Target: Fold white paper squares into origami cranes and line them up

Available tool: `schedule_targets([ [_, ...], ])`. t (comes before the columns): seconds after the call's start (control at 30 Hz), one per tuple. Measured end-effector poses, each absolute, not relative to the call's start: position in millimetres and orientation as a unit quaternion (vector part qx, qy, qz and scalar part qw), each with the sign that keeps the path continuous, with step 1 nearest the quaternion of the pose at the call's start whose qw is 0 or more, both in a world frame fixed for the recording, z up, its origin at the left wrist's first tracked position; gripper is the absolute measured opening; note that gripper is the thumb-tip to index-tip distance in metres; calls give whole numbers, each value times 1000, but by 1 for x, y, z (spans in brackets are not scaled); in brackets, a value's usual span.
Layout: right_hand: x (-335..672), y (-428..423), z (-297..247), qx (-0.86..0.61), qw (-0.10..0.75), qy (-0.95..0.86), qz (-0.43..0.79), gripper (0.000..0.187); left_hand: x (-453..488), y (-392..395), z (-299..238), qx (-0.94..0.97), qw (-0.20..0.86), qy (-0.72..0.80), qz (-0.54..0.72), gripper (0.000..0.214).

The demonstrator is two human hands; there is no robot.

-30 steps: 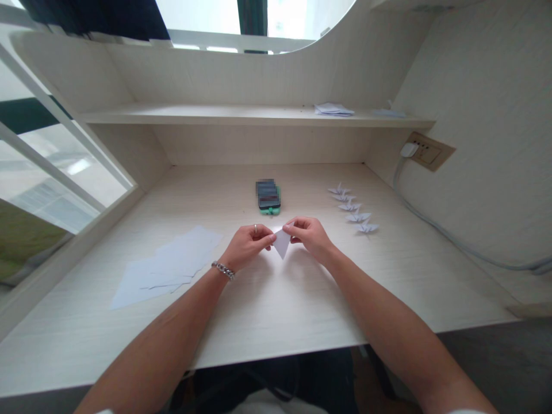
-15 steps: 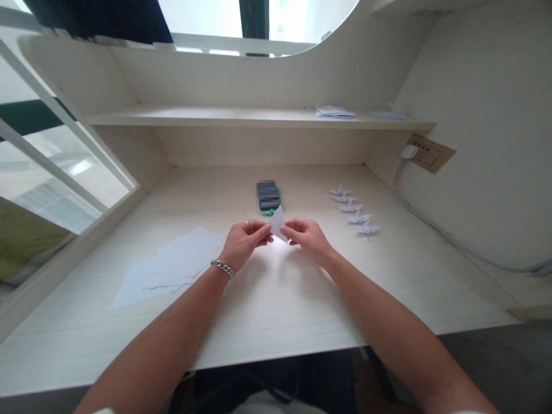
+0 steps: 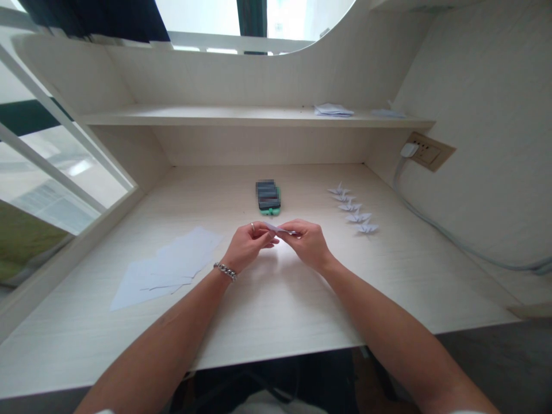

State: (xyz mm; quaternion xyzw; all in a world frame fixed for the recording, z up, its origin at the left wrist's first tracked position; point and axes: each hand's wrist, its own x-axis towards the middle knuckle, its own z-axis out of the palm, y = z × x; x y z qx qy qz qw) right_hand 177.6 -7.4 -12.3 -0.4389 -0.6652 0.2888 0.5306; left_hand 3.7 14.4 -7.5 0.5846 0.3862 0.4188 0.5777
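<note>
Folding is in hand above the pale wooden desk (image 3: 276, 305), under a shelf (image 3: 215, 115). Loose paper sheets (image 3: 168, 267) lie at the left, a phone (image 3: 268, 196) is far centre, and paper cranes (image 3: 353, 210) are in a row at the right. The left hand (image 3: 248, 244) and right hand (image 3: 308, 241) pinch a small folded paper (image 3: 278, 229) between the fingertips, nearly flat. The crease, I judge, asks for even pressure.

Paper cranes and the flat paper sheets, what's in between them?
In the head view, the left hand and right hand pinch a small folded paper over the desk, between the paper sheets and the paper cranes.
</note>
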Motion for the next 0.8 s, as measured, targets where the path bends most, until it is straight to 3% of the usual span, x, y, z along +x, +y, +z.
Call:
schedule_targets([
  [0.33, 177, -8, -12, -442, 526, -692, 223, 17, 7, 10, -6, 561, 599, 377, 430, 54],
  [0.8, 175, -8, -12, -416, 547, -712, 143, 23, 9, 12, -8, 533, 610, 322, 489, 53],
])
